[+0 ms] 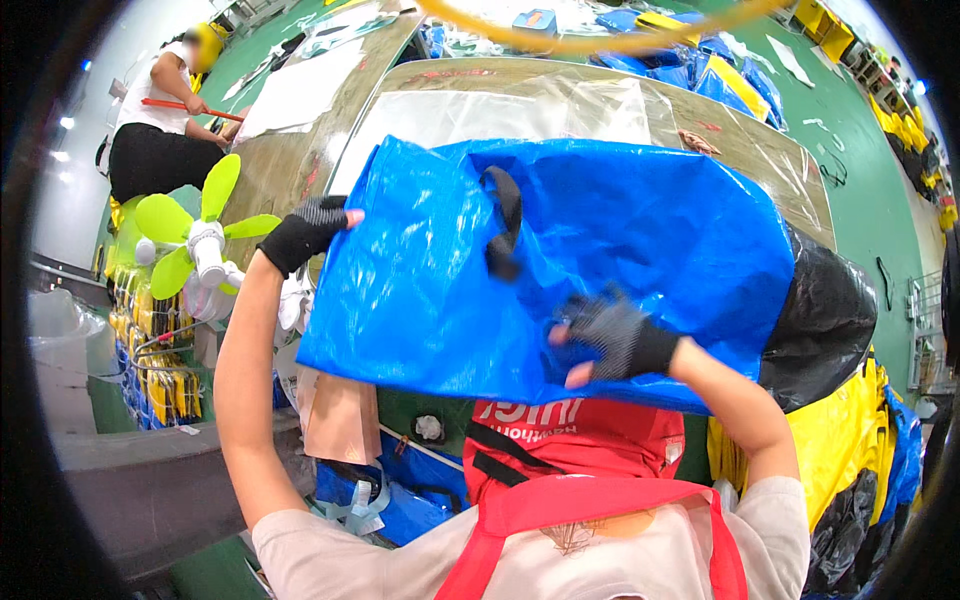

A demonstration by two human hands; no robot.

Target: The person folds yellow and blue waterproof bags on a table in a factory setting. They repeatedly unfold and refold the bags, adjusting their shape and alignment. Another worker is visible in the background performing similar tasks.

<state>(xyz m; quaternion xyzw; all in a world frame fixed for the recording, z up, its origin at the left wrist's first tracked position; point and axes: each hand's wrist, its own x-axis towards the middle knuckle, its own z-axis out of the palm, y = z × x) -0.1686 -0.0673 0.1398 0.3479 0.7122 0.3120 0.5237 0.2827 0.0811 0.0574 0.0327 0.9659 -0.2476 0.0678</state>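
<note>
A large glossy blue plastic bag (640, 220) lies across the work table in front of me, its near edge overhanging toward my body. A black webbing strap (507, 215) loops up from its middle, and a black section (820, 320) shows at the right end. At the bag's upper left edge, my left hand (305, 232) in a dark fingerless glove is closed on the material; some of its fingers are hidden. My right hand (618, 338), gloved likewise and somewhat blurred, rests on the blue surface near the front edge with its fingers apart.
Clear plastic sheets (500, 118) lie on the wooden table (440, 75) beyond the bag. A green-bladed fan (207, 245) stands close to my left arm. Yellow bags (850, 440) are piled at my right. Another person (165, 125) works at the far left.
</note>
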